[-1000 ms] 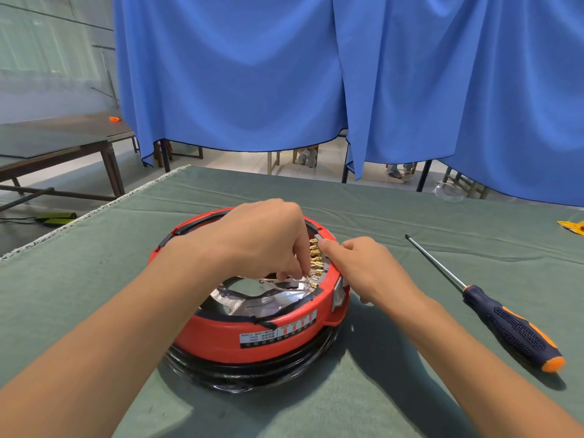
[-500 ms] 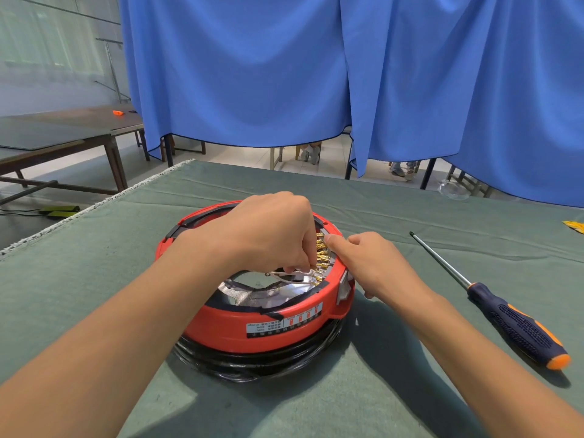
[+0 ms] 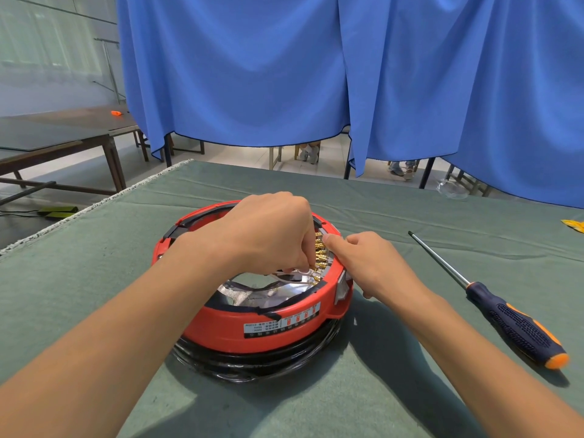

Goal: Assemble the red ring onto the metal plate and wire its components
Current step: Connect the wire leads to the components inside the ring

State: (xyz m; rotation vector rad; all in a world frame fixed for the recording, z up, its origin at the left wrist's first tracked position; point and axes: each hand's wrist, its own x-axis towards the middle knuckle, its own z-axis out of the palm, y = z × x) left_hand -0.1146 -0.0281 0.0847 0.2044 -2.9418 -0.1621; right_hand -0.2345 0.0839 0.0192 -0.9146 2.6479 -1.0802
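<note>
The red ring [image 3: 227, 324] sits on a black base [image 3: 252, 363] in the middle of the green table. Shiny metal plate [image 3: 252, 294] shows through its opening. A row of gold terminals [image 3: 320, 252] lines the ring's inner right wall. My left hand [image 3: 271, 232] hovers over the ring, fingertips pinched on a thin white wire [image 3: 284, 275] by the lowest terminals. My right hand [image 3: 366, 260] rests on the ring's right rim, its thumb pressed beside the terminals. The ring's far inner side is hidden by my left hand.
A screwdriver [image 3: 493, 305] with a dark blue and orange handle lies to the right on the green cloth [image 3: 94, 279]. A yellow scrap [image 3: 573, 224] sits at the far right edge. Blue curtains [image 3: 284, 74] hang behind the table, a brown bench [image 3: 63, 134] stands at left.
Both hands stay at the terminals; my left fingertips have shifted slightly down the row. The camera view has drifted a little, the ring itself has not moved.
</note>
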